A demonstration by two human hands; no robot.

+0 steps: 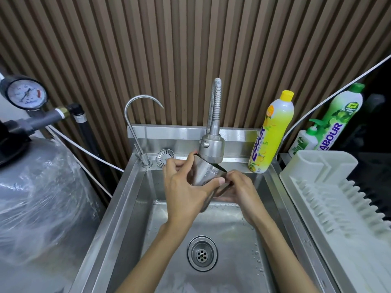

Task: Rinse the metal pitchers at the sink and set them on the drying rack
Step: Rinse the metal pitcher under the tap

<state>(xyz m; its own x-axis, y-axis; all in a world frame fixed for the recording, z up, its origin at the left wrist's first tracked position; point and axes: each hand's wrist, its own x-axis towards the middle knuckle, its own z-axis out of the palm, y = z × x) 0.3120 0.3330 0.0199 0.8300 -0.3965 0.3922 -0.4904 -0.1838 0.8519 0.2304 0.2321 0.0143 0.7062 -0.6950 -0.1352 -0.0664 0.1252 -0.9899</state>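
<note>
Nearest cam: drain (202, 253) in sink (118, 199). Above basin, both hands on metal pitcher (206, 173): L hand (182, 193) wraps its left side, thumb across front; R hand (243, 193) grips its right side, fingers curled. Pitcher tilted, mouth just under spray faucet head (212, 148) at sink's back. Just right of sink: drying rack (330, 197). Yellow soap bottle (273, 132) at sink's back-right corner.

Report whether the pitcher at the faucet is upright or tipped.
Tipped: the metal pitcher leans, its rim slanting under the spray head, gripped by the left hand and right hand.
</note>
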